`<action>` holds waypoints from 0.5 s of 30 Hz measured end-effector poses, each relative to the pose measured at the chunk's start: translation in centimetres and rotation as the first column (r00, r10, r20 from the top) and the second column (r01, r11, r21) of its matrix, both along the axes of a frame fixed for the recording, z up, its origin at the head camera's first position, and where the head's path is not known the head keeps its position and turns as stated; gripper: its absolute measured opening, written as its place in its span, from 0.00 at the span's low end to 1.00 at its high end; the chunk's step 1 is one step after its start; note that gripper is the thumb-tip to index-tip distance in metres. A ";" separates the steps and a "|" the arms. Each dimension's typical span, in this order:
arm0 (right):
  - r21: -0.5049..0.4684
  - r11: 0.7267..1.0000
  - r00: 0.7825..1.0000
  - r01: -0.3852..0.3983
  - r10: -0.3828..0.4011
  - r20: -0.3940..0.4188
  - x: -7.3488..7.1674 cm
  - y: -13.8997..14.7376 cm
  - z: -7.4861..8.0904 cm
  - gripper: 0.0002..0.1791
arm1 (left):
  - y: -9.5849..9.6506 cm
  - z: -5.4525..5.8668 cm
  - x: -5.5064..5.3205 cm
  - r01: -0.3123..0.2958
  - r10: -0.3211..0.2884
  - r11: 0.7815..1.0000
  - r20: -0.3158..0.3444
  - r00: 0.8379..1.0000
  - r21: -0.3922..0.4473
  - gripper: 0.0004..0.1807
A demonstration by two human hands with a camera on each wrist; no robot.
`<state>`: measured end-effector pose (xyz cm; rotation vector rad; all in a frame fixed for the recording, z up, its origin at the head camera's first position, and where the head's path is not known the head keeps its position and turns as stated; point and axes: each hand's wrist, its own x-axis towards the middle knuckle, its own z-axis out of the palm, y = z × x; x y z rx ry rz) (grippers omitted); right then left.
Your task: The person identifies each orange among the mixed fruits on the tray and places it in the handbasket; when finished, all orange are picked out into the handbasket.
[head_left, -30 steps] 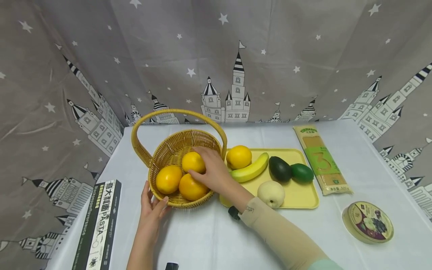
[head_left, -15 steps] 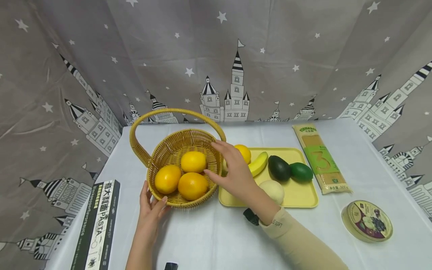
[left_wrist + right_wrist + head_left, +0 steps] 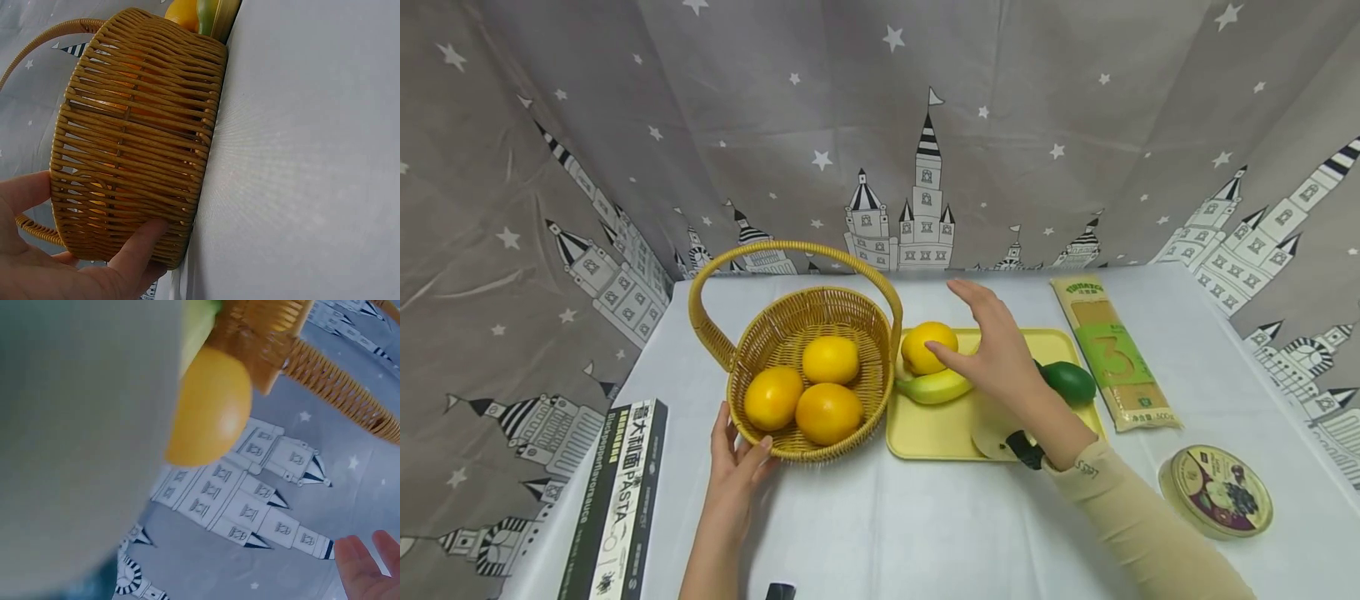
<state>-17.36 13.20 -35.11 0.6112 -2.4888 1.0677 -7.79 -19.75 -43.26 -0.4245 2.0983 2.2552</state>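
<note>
My left hand (image 3: pixel 736 475) holds the near left side of a wicker basket (image 3: pixel 808 308), its thumb and fingers on the woven wall (image 3: pixel 144 144). In the basket lie a lemon (image 3: pixel 831 359) and two orange-yellow round fruits (image 3: pixel 773 396). My right hand (image 3: pixel 1003 362) is over the yellow tray (image 3: pixel 925 433), fingers spread and holding nothing. Below and beside it are another lemon (image 3: pixel 929 347), a banana (image 3: pixel 936 387), a pale round pear (image 3: pixel 988 433) and a dark green avocado (image 3: pixel 1069 383). The hand and wrist partly hide the pear, the banana and a second avocado.
A pasta packet (image 3: pixel 1116 358) lies right of the tray, with a round tin (image 3: pixel 1217 492) nearer the front. Two long boxes (image 3: pixel 613 500) lie at the left. The basket's tall handle (image 3: pixel 797 247) arches up behind. A patterned curtain (image 3: pixel 745 100) hangs behind the table.
My right hand has let go of the lemon in the basket and moved out to the right, over the tray. My left hand stays on the basket.
</note>
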 end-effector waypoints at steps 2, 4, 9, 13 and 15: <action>0.038 0.999 0.999 -0.003 0.002 0.041 -0.4 0.6 0.0 0.43 | -0.1 0.0 0.0 0.002 -0.002 1.000 -0.005 1.000 0.005 0.48; 0.083 0.996 0.996 -0.009 0.002 0.087 -0.9 1.2 -0.1 0.44 | -0.1 0.0 0.0 0.008 -0.008 1.000 -0.012 1.000 0.012 0.48; 0.195 0.979 0.982 -0.057 0.019 0.189 -2.2 1.8 -0.4 0.45 | -0.1 0.1 0.1 0.006 -0.006 1.000 -0.017 1.000 0.003 0.48; 0.274 0.954 0.963 -0.120 0.045 0.265 -3.8 1.7 -0.7 0.45 | -0.1 0.1 0.1 0.002 -0.002 1.000 -0.015 1.000 -0.011 0.48; 0.305 0.939 0.949 -0.156 0.057 0.310 -4.8 1.7 -1.0 0.45 | -0.1 0.0 0.1 0.006 -0.006 1.000 -0.015 1.000 -0.009 0.48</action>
